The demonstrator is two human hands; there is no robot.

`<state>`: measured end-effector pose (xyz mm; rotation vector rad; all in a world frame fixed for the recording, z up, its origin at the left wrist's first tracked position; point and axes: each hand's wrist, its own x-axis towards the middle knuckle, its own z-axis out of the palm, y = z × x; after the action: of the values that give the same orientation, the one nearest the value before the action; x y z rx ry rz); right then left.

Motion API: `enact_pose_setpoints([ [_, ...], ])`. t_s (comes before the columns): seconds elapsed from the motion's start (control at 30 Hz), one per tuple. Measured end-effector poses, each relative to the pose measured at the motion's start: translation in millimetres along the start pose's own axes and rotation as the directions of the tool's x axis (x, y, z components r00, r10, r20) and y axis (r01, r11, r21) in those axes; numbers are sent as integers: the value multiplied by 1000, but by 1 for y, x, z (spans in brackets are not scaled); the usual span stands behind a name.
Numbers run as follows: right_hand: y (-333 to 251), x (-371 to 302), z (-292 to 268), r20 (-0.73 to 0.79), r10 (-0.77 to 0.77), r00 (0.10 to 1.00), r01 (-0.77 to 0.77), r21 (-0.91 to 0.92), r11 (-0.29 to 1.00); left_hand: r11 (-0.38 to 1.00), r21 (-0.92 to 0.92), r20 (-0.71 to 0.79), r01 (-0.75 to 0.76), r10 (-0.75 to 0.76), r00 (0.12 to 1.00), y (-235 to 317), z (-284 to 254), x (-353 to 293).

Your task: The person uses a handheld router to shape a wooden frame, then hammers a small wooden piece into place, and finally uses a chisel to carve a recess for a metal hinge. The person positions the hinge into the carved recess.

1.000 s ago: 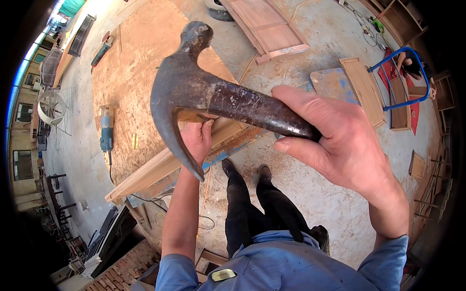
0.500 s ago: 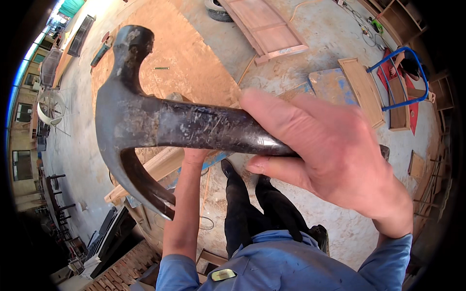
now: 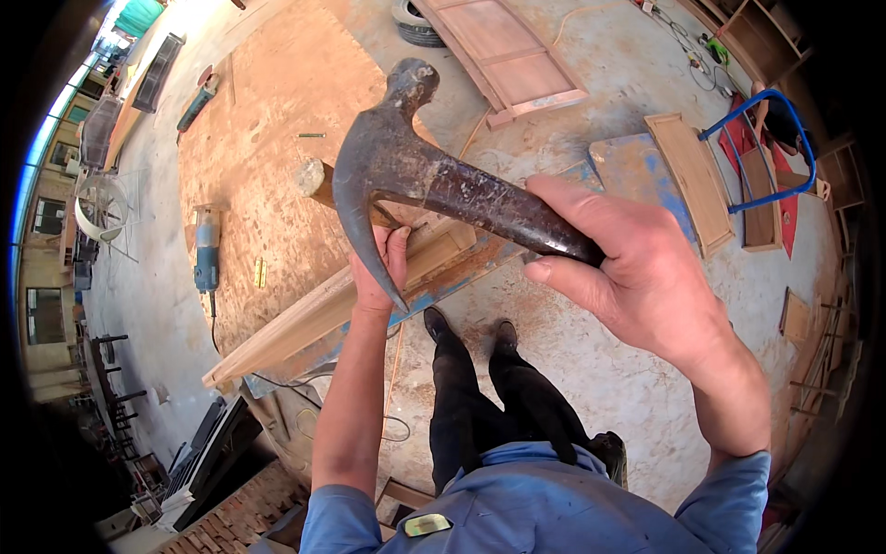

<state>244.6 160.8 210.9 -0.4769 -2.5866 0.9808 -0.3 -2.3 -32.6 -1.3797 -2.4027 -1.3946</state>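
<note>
My right hand (image 3: 646, 277) grips the dark handle of a claw hammer (image 3: 480, 198), raised close to the camera with its claw curving down. Beyond the hammer head, my left hand (image 3: 395, 268) has its fingers closed around what looks like a wooden-handled chisel (image 3: 314, 178). The chisel's round butt shows left of the hammer; the head and claw hide part of its length, and its tip cannot be made out. Under the left hand lies a long wooden workpiece (image 3: 295, 323) along the near edge of a plywood-topped table (image 3: 277, 83).
On the tabletop are an angle grinder (image 3: 196, 103), a corded power tool (image 3: 207, 258), a yellow hinge (image 3: 260, 272) and a small green rod (image 3: 312, 136). Beyond stand a panelled door (image 3: 503, 46) and a tyre (image 3: 417, 28). At right is a blue-framed trolley (image 3: 812, 175).
The hammer has moved away from the camera and to the right, its head tilting upward. The left hand and chisel, mostly hidden before, now show.
</note>
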Motion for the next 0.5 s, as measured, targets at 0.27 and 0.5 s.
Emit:
enact_pose_setpoints([
  [0.27, -1, -3, -7, 34, 14, 999, -13, -33, 999, 986, 86, -45, -146, 150, 988, 6, 3, 7],
  [0.5, -25, 2, -6, 62, -58, 996, 70, -231, 970, 886, 301, -43, -353, 382, 923, -14, 6, 1],
])
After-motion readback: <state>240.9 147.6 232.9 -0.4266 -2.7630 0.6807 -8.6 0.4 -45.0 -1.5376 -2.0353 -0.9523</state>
